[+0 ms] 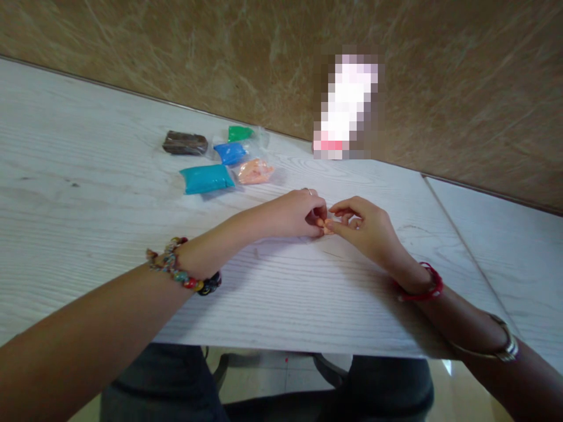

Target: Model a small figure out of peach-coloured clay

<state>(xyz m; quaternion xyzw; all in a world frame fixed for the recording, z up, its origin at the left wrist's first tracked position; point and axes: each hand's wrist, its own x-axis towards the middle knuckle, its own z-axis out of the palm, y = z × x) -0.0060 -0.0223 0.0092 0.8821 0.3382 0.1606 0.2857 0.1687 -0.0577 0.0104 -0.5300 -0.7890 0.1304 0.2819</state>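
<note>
Between my two hands is a small lump of peach-coloured modelling clay (328, 227), just above or on the white table. My left hand (301, 214) is closed, its thumb and fingertips pinching the clay from the left. From the right, my right hand (367, 225) presses its thumb against the same lump, with its fingers curled and slightly apart. The fingers partly cover the clay, so its full shape is hidden.
Beyond my left forearm lie clear packets of clay: brown (185, 143), green (240, 133), blue (231, 153), turquoise (207, 179) and peach (255, 171). A pixelated bright upright object (349, 105) leans by the marbled wall (197, 53). The white table (272, 293) has a seam at right.
</note>
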